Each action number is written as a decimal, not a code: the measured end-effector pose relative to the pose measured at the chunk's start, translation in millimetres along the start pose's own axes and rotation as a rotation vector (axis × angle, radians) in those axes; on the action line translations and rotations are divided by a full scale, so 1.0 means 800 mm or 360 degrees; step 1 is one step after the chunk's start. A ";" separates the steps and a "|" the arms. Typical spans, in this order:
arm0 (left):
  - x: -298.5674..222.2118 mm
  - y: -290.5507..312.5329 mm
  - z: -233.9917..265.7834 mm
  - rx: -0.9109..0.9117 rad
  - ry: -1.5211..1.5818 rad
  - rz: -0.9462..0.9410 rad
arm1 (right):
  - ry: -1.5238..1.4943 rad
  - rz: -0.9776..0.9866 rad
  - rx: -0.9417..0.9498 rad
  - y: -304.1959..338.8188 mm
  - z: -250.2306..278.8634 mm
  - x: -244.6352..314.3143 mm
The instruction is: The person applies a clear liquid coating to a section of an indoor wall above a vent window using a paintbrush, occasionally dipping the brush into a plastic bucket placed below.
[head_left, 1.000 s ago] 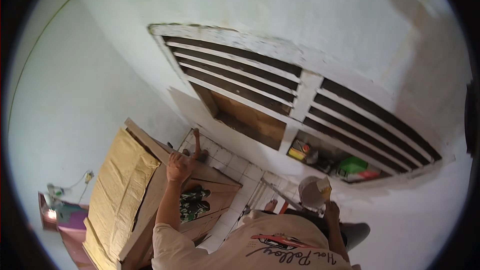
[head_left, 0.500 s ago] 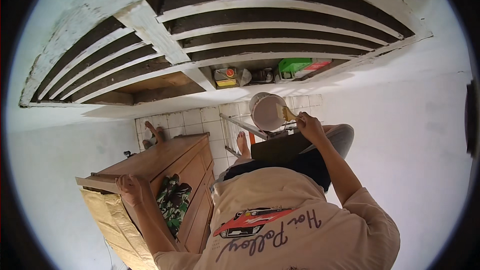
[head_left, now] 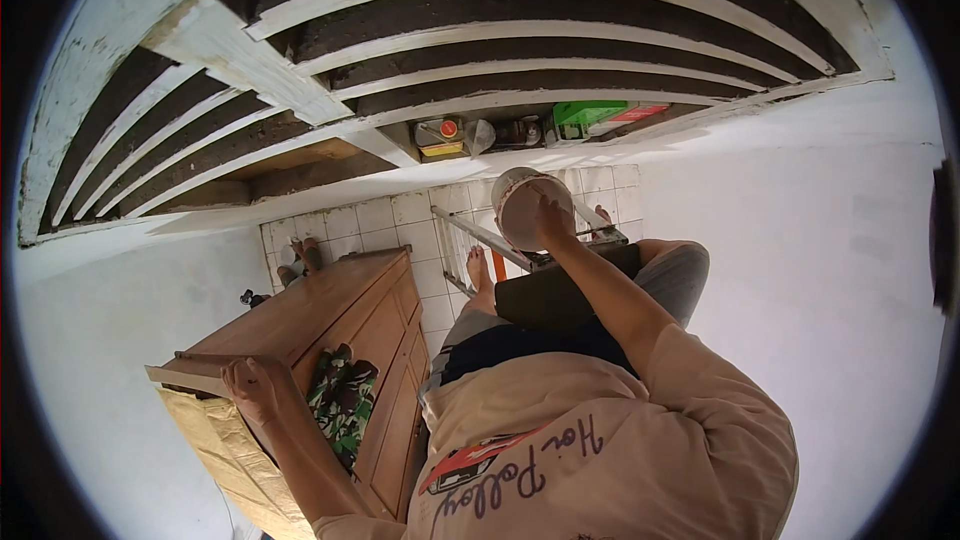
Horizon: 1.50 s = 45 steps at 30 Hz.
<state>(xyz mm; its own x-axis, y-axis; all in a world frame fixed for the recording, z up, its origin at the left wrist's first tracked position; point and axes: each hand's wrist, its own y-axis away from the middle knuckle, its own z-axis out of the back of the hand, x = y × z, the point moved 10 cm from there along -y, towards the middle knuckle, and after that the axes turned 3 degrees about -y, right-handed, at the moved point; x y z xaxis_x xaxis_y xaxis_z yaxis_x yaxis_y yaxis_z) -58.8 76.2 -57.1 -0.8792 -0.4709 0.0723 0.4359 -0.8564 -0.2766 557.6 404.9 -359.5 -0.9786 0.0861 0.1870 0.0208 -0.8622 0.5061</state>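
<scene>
My right hand reaches over the rim of a white paint bucket. Its fingers are closed round a paintbrush, whose bristles are hidden inside the bucket. The bucket stands at the ladder, ahead of my legs. Over to the left, my left hand is curled at the top edge of a brown wooden wardrobe, fingers bent onto that edge.
Overhead runs a vent frame with white slats. Its lower ledge holds a yellow container and a green box. Camouflage cloth lies against the wardrobe. A dark board is by my knees, above the tiled floor.
My right hand has moved forward and left, lowering the paintbrush into the bucket. My left hand stays at the wardrobe. The vent frame appears larger and nearer.
</scene>
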 end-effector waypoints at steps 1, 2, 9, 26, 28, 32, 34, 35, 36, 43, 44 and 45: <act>-0.001 -0.001 -0.001 -0.0002 -0.0009 -0.0023 | 0.0057 0.0017 -0.0087 -0.008 -0.006 0.001; -0.003 -0.004 -0.002 -0.0005 -0.0016 -0.0049 | 0.0113 0.0030 -0.0175 -0.016 -0.011 0.000; 0.016 0.015 -0.011 0.0085 0.0042 0.0017 | 0.0013 -0.0131 -0.0133 -0.018 -0.024 0.021; 0.008 0.003 -0.011 -0.0009 -0.0026 -0.0003 | 0.0300 0.0170 0.0033 -0.023 -0.053 0.029; 0.009 0.009 -0.014 0.0025 -0.0015 0.0005 | 0.0273 0.0195 0.0075 -0.014 -0.043 0.032; 0.007 0.000 -0.015 0.0127 0.0032 -0.0026 | 0.0157 0.0145 0.0052 -0.004 -0.021 0.010; 0.005 0.005 -0.011 0.0091 0.0058 -0.0010 | 0.0009 0.0113 0.0065 0.012 0.003 -0.002; 0.005 0.008 -0.006 0.0058 0.0087 -0.0003 | -0.0142 0.0071 0.0080 0.022 0.014 -0.007; 0.002 0.008 -0.004 0.0051 0.0099 -0.0001 | -0.0136 0.0068 0.0067 0.031 0.026 -0.012; -0.004 0.003 0.006 -0.0076 -0.0025 -0.0056 | -0.1074 -0.0244 -0.0004 0.066 0.065 -0.096; -0.004 0.003 0.000 -0.0057 -0.0039 -0.0114 | -0.1247 -0.0397 0.0077 0.078 0.062 -0.110; -0.008 0.002 -0.006 -0.0054 -0.0028 -0.0114 | -0.1410 -0.0554 0.0159 0.092 0.066 -0.115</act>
<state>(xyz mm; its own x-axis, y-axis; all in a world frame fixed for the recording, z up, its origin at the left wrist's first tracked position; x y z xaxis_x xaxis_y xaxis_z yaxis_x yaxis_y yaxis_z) -53.6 78.5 -62.4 -0.9041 -0.4129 0.1099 0.3652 -0.8804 -0.3025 660.2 359.9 -295.3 -0.4236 0.7112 0.5610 -0.1843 -0.6740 0.7154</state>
